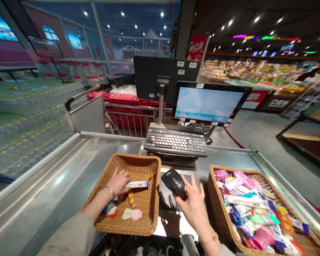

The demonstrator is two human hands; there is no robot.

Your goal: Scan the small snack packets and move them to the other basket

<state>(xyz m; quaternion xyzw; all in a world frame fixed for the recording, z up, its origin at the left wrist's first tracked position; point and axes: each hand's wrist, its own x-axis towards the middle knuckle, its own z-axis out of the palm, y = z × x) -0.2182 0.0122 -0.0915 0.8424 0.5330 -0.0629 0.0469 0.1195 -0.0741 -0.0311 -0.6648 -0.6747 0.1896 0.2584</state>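
My left hand (119, 182) reaches into the left wicker basket (149, 163) and pinches a thin white and blue tube (138, 184) by its end. Below it in that basket lie a small orange bottle (131, 200), a pink and white packet (132, 214) and a red and blue round item (111, 209). My right hand (193, 206) grips a black handheld barcode scanner (173, 180) between the two baskets, its head turned toward the left basket. The right wicker basket (212, 185) is full of several colourful packets.
A grey keyboard (176, 140) and a lit till screen (208, 104) stand behind the baskets on the steel counter (56, 185). A second dark monitor (162, 73) faces away. Red shopping carts (122, 106) sit beyond a rail; shrink-wrapped water bottles (24, 117) are stacked at left.
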